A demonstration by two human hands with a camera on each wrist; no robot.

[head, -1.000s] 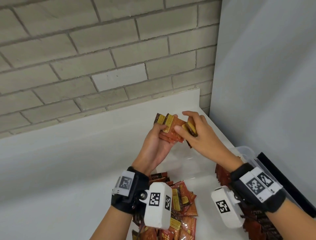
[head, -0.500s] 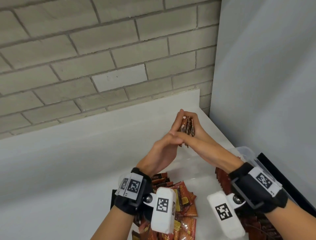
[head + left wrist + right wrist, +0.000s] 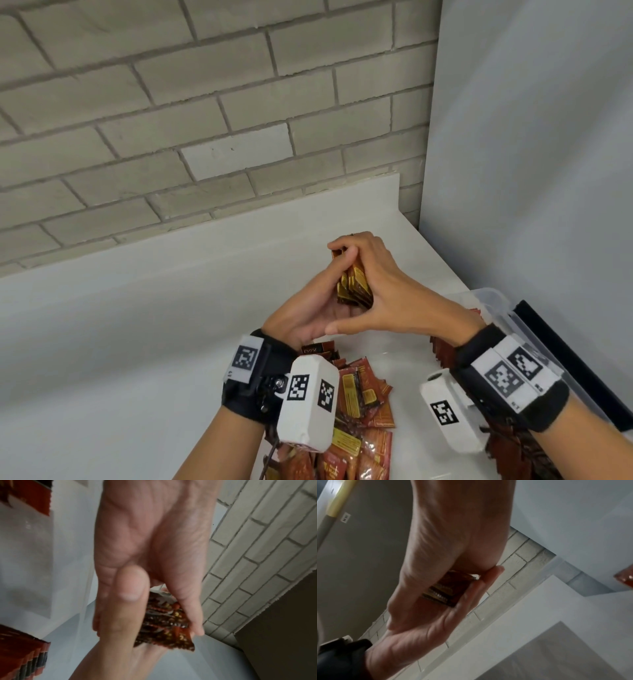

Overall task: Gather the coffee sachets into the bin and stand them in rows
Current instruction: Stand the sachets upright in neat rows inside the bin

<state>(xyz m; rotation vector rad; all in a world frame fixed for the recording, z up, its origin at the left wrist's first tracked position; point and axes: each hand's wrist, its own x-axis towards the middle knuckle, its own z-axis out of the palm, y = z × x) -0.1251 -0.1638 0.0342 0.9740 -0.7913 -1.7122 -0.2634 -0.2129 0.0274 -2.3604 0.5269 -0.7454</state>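
Note:
Both hands hold one stack of brown-and-gold coffee sachets (image 3: pixel 354 286) in the air above the white counter. My left hand (image 3: pixel 318 294) cups the stack from the left and below. From the right, my right hand (image 3: pixel 385 279) wraps it, fingers curled over the top, thumb stretched out beneath. The left wrist view shows the sachets' (image 3: pixel 164 623) serrated edges squeezed between palm and fingers. In the right wrist view the stack (image 3: pixel 447 589) sits pressed between the two hands. A clear plastic bin (image 3: pixel 496 298) stands at the right with red sachets standing (image 3: pixel 442 353) inside.
A loose pile of sachets (image 3: pixel 363 407) lies on the counter under my left wrist. A brick wall runs along the back and a pale panel (image 3: pixel 531 171) closes the right side. The white counter (image 3: pixel 137 342) stretches away to the left.
The fanned sachets were squared into one stack between flat palms. Now both hands have dropped lower and nearer, with fingers curled round the stack.

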